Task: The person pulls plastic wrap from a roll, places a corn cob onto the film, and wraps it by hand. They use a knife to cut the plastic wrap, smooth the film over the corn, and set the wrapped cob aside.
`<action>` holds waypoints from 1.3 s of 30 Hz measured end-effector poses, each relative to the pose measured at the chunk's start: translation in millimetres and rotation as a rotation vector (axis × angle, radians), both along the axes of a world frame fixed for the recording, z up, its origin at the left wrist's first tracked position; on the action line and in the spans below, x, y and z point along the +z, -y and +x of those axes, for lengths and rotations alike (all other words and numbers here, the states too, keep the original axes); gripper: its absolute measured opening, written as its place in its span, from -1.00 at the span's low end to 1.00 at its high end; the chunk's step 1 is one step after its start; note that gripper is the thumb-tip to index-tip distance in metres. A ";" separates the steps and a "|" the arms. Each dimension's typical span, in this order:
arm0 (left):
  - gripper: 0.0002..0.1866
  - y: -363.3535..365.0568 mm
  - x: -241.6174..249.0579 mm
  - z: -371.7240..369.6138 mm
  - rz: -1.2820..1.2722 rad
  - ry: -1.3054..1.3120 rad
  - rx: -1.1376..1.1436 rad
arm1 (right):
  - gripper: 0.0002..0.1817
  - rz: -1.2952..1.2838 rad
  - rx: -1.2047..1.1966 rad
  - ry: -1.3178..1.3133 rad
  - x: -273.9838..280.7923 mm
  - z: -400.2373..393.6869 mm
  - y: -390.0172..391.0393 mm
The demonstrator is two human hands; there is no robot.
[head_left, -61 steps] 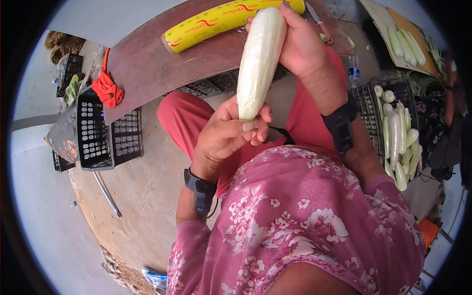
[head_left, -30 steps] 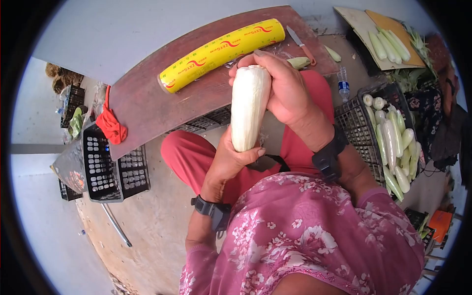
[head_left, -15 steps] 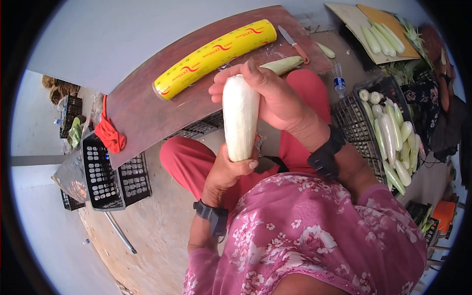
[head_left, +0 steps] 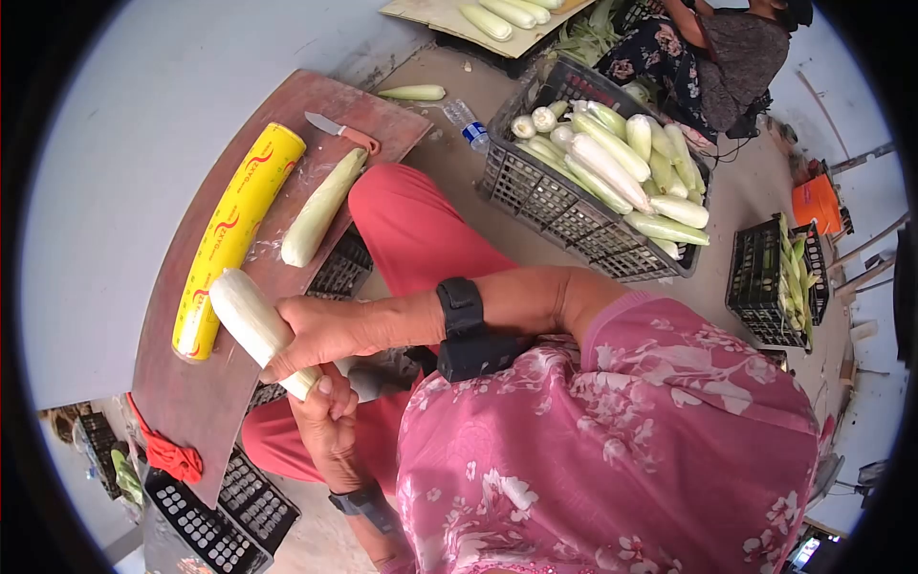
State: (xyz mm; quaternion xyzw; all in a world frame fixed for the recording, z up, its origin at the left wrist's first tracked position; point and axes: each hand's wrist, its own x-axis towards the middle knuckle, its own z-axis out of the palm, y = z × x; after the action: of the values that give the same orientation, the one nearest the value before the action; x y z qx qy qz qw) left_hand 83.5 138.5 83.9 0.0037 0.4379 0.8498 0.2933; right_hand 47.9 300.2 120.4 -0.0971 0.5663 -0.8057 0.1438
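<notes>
A peeled, whitish vegetable (head_left: 251, 320) is tilted in front of me, its rounded end up over the dark red board. My left hand (head_left: 325, 409) grips its lower end with curled fingers. Just above, my right hand (head_left: 320, 330) wraps round its middle, the thumb side toward the vegetable. On the board (head_left: 182, 411) lie a yellow printed roll (head_left: 234, 239), a pale green vegetable (head_left: 323, 208) and a knife (head_left: 342, 131) with an orange handle.
A black crate (head_left: 574, 225) full of pale vegetables stands at upper right, beside a plastic bottle (head_left: 468, 126). Another person (head_left: 732, 67) sits beyond it. More crates (head_left: 770, 287) stand at right and lower left, near a red cloth (head_left: 172, 455).
The view has turned toward the right. My right hand has gone from lying open against the vegetable to wrapping round it, and the vegetable now leans left.
</notes>
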 end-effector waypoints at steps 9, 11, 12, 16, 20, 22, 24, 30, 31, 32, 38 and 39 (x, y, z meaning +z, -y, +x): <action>-0.74 -10.3 -5.4 -9.0 0.010 0.072 -0.045 | -0.28 0.320 -0.219 -0.222 -19.3 -5.8 -1.9; -0.67 -11.5 -11.2 -8.9 0.025 0.069 -0.040 | -0.25 0.227 -0.226 -0.262 -18.8 -8.0 -2.5; -0.62 -11.9 -12.4 -8.7 0.031 0.068 -0.037 | -0.24 0.180 -0.229 -0.281 -17.9 -9.0 -3.0; -0.49 -18.6 -7.0 -7.5 -0.013 0.077 -0.029 | -0.20 0.164 -0.218 -0.220 -17.8 -8.0 -6.9; -0.47 -32.3 -3.5 -3.2 -0.063 0.060 0.024 | -0.25 0.124 -0.366 -0.281 -41.0 -14.9 4.5; -0.49 -34.5 -6.2 -2.5 -0.047 0.023 0.029 | -0.25 0.150 -0.415 -0.317 -48.3 -16.9 7.3; -0.51 -34.5 -17.2 -4.0 0.022 -0.053 -0.009 | -0.19 0.169 -0.373 -0.327 -40.3 -14.1 0.9; -0.61 -56.5 17.0 9.7 -0.040 -0.173 0.069 | -0.26 0.119 -0.415 -0.248 -16.9 -14.3 -10.5; -0.62 -53.7 13.5 9.3 -0.069 -0.193 0.062 | -0.27 0.129 -0.413 -0.257 -17.6 -15.0 -10.3; -0.63 -49.8 6.3 7.8 -0.097 -0.215 0.053 | -0.28 0.141 -0.412 -0.267 -18.7 -15.9 -10.4; -0.61 -36.9 -9.1 -1.4 -0.315 -0.397 0.092 | -0.37 -0.027 -0.334 -0.291 -15.1 -15.8 -13.5; -0.60 -33.4 -9.0 -4.9 -0.338 -0.474 0.082 | -0.39 -0.093 -0.295 -0.278 -13.2 -15.0 -14.8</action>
State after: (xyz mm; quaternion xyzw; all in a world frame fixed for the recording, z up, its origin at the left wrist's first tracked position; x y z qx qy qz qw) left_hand 78.7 171.9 74.9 0.1354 0.6293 0.7515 0.1447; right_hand 32.9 315.1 107.2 -0.1301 0.5509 -0.8222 -0.0598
